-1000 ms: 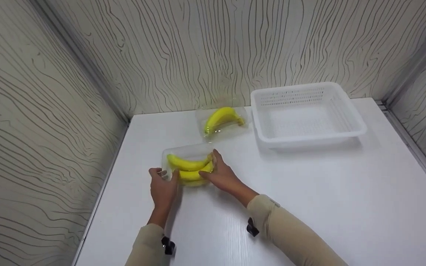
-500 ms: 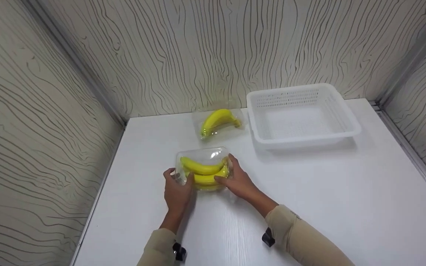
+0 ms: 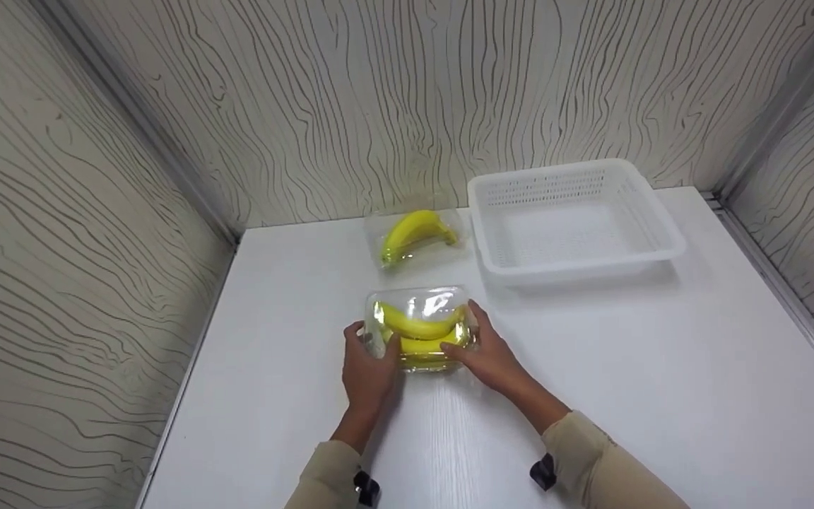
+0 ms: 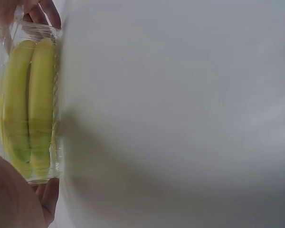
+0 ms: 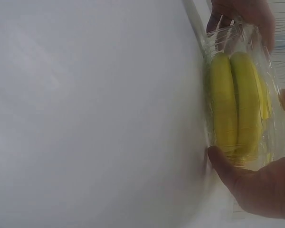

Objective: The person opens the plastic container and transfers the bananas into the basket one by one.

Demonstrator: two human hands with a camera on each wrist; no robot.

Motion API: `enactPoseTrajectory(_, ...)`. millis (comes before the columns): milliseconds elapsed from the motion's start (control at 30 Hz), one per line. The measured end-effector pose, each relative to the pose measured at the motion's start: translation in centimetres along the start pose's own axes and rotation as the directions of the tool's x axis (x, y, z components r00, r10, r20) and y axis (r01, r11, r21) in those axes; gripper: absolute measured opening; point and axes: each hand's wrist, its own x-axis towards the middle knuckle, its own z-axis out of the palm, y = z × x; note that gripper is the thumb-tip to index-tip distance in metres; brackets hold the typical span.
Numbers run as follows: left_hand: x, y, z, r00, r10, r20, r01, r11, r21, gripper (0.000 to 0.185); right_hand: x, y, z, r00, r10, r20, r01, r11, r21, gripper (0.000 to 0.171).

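In the head view, a clear plastic clamshell box (image 3: 417, 293) with yellow bananas (image 3: 417, 327) inside is held between both hands at the middle of the table. My left hand (image 3: 367, 371) grips its left end, thumb over the near left corner and fingers at the side. The right hand (image 3: 493, 357) grips the opposite end, thumb on the near right corner. Through the box's clear near wall, the left wrist view shows bananas (image 4: 40, 90) side by side. They also show in the right wrist view, where the right hand (image 5: 261, 187) lies against the box's end.
Behind, near the patterned back wall (image 3: 322, 127), another clear plastic box (image 3: 372, 237) holds a banana (image 3: 417, 232). To its right stands a white perforated basket (image 3: 584, 265) on the white table (image 3: 294, 276). A patterned side wall (image 3: 46, 247) borders the table's left.
Both hands have carried the banana box to the right and slightly nearer, keeping their grip at its ends. The box behind and the basket stay put; the head view shifts a little.
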Motion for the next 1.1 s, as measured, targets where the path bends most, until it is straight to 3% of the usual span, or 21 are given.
enactPoseTrajectory(233, -1.6, 1.2, 1.3, 0.999, 0.043, 0.023, -0.042, 0.999, -0.014, 0.070, -1.6, 1.4, -1.7, 1.000, -0.010, -0.007, 0.010, 1.000, -0.022, 0.108)
enactPoseTrajectory(500, -3.2, 2.1, 2.5, 0.998, 0.045, 0.054, -0.045, 0.999, 0.005, 0.074, -3.1, 2.4, -3.6, 1.000, 0.018, -0.014, -0.019, 0.998, -0.054, 0.110)
enactPoseTrajectory(1100, -5.8, 3.7, 3.8, 0.994, 0.044, 0.103, -0.040, 0.998, -0.044, 0.075, -5.4, 3.8, -6.3, 0.999, 0.043, -0.019, -0.044, 0.996, -0.079, 0.107)
